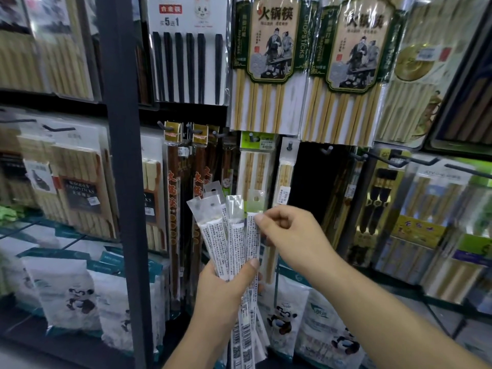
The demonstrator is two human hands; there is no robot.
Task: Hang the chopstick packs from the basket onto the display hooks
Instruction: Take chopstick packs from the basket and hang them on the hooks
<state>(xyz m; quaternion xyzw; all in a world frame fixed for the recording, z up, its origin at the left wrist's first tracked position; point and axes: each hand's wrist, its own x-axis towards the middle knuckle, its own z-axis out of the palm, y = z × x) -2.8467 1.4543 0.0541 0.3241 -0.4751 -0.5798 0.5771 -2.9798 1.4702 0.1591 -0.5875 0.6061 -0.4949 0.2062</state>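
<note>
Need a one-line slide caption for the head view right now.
Left hand fans a bundle of chopstick packs while the right hand pinches one pack's top, below a bare display hook.

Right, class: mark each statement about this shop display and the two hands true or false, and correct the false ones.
1. The left hand holds a fanned bundle of chopstick packs. True.
2. The right hand is pinching the top of a pack in the bundle. True.
3. The black chopsticks hang in the bottom row. False: they hang in the upper row.
4. The panda-print bags hang from hooks above the hands. False: they stand low, beneath the hanging packs.
5. The empty hook is above and right of the right hand. True.
</note>
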